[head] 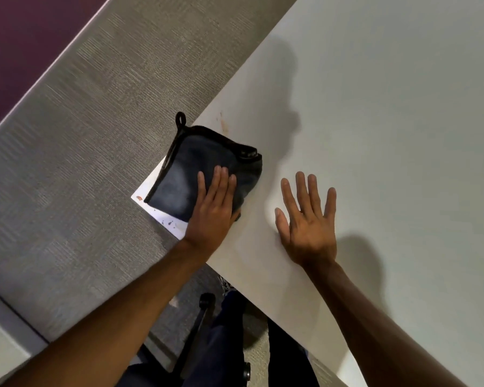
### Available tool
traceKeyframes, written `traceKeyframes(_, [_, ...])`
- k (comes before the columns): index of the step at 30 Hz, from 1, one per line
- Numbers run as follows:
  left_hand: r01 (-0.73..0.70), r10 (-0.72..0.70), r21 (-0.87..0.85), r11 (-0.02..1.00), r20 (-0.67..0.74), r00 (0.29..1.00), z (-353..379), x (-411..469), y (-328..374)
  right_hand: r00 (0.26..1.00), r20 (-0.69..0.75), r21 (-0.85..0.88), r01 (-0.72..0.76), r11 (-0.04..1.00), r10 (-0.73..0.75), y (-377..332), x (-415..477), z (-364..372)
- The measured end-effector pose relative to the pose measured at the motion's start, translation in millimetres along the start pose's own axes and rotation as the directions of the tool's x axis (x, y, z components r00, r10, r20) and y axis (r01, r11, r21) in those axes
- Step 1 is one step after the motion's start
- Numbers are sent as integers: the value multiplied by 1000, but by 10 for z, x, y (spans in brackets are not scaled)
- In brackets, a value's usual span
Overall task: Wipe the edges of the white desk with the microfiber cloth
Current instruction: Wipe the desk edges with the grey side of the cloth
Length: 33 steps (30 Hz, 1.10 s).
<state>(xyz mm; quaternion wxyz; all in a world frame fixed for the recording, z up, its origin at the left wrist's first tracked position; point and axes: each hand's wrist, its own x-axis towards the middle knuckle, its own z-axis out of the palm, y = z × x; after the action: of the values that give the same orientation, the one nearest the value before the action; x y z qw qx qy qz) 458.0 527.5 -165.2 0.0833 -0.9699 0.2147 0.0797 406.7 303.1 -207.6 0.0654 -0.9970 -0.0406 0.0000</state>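
Nearest us, our forearms reach in from below. Left hand: fingers straight, pressing the microfiber cloth flat. The cloth extends ahead-left of them, covering the white desk corner and overhanging its side edge. Right hand: splayed flat on the desktop, holding nothing, farther from the cloth. We judge that edge, running up-right, the wipe line.
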Motion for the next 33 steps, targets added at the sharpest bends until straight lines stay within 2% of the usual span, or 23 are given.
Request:
traceKeyframes(3, [33,-34,-33,999,-20,999,-1,51,23,998,-67,12,15,1000,-15,3,-27,14])
traceKeyframes(6, [161,-161,-101,982,9,987,-37,378,43,993,-117,41,35,999,-30,4,-22,35])
traceKeyframes(10, [293,-283,-105,950,101,954,-109,954,-20,997,-70,4,31,1000,-31,-5,-2,10])
traceKeyframes(16, [395,-386,-124,910,90,918,-237,1521,-224,991,-127,10,46,999,-44,0,-9,-2])
traceKeyframes(18, [358,-349,-113,927,90,933,-230,1473,-255,990,-133,8,47,999,-45,2,-22,-5])
traceKeyframes(22, [157,-158,15,987,58,986,-154,940,-218,999,-43,-15,32,999,-33,16,-27,-12])
traceKeyframes(27, [-34,38,102,994,-43,998,-94,46,-3,1000,24,3,-8,1000,8,-13,-12,-27])
traceKeyframes(30, [-67,77,117,991,-86,993,-77,-229,71,1000,-12,-13,5,1000,-5,2,-15,-21])
traceKeyframes(33, [-106,115,94,990,-101,988,-75,-137,29,994,-102,14,38,999,-37,3,-35,-17])
